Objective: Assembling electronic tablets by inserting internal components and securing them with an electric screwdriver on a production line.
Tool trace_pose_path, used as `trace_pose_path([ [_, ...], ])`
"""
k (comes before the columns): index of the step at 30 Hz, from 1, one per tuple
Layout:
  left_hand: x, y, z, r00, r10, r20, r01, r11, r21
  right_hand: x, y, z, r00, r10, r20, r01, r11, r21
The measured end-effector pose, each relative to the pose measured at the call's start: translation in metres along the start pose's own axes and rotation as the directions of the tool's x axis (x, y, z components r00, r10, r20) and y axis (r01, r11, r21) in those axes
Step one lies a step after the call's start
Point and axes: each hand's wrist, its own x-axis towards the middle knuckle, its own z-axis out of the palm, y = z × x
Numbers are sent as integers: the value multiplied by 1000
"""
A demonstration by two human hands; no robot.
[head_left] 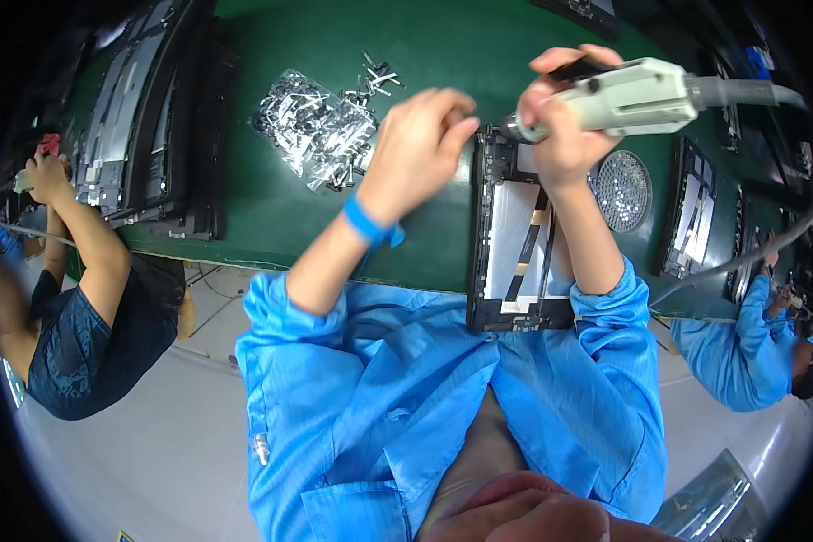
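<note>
My right hand [565, 135] is wrapped round a pale grey-green power screwdriver [637, 98] with a cable at its back. Its nose points left, over the top end of an opened tablet-like device [512, 239]. That device has a black frame and silver panels inside; it lies lengthwise toward me, its near end over the table edge, and my right forearm covers part of it. Left of its top corner hovers my left hand [415, 154], slightly blurred, fingers curled, with thumb and forefinger apart and nothing visible between them. A blue band [363, 222] circles my left wrist.
A clear bag of small metal-and-black parts [312, 126] lies on the green table [271, 221], with loose parts [379, 77] beside it. Right of the device is a round dish with a dotted silver surface [623, 191]. Similar devices [122, 135] stand stacked left; others [691, 208] lie right. Co-workers sit at both sides.
</note>
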Motion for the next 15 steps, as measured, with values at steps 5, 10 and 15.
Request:
trace_pose_path([
  [5,-119,82,-28,671,-476,568,406,877,256,45,-29,-20,982,-177,-64,181,981,74],
  [10,-177,93,44,708,-562,427,705,536,-464,64,-44,-30,966,-229,-122,244,961,128],
  [15,-165,99,10,778,-501,378,519,175,-836,65,-70,-54,962,-225,-152,255,942,220],
])
